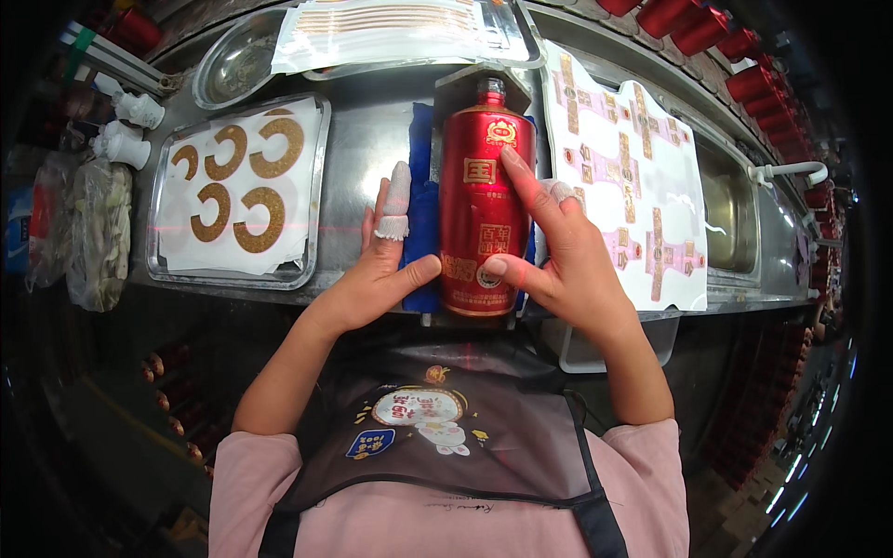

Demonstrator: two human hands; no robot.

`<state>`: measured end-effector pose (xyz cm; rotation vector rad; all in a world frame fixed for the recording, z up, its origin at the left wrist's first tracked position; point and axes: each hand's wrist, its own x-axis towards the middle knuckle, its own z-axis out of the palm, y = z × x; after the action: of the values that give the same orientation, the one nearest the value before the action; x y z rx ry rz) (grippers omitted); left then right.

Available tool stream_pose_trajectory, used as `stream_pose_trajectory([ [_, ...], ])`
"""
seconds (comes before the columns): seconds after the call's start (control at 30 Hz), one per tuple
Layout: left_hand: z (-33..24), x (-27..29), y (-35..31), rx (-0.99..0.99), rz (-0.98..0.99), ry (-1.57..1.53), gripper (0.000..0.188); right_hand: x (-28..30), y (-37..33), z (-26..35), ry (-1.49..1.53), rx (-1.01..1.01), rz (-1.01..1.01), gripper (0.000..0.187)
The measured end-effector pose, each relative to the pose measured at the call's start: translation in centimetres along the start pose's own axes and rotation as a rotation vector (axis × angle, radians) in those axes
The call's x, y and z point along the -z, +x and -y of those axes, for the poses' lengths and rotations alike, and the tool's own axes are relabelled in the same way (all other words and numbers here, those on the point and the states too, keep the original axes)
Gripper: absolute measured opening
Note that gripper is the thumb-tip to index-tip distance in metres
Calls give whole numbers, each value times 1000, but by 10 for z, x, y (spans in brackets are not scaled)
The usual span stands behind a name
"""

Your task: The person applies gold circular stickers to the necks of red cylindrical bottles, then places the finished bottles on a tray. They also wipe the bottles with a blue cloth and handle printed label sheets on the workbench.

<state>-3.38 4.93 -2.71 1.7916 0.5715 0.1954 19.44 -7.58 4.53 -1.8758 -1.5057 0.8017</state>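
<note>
Looking down, we find the bottle (459,219) lying face up at the front of the metal counter (363,139), blue padding (420,167) showing along its sides, neck pointing away. Glossy red body, widest at the shoulders, narrowing toward a gold-edged base; gold crest (501,133) on top, square gold patches below. Left hand (379,270) spread, thumb at the bottle's lower left edge. Right hand (569,256) spread too, index fingertip just under the crest, thumb tip at the lower markings.
</note>
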Motion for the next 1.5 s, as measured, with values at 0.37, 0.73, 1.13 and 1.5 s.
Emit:
stream_pose_trajectory([
  [0.37,-19,-5,4,-52,-24,-34,96,0,-5,-10,44,-6,15,79],
  [0.73,-38,-11,-2,-135,-56,100,106,1,-7,-9,-31,76,13,80],
  [1.13,-53,-14,1,-332,-114,391,90,7,-5,1,-98,-26,101,85],
  [1.5,-54,-12,2,-329,-87,421,86,8,-5,0,-79,34,59,80],
])
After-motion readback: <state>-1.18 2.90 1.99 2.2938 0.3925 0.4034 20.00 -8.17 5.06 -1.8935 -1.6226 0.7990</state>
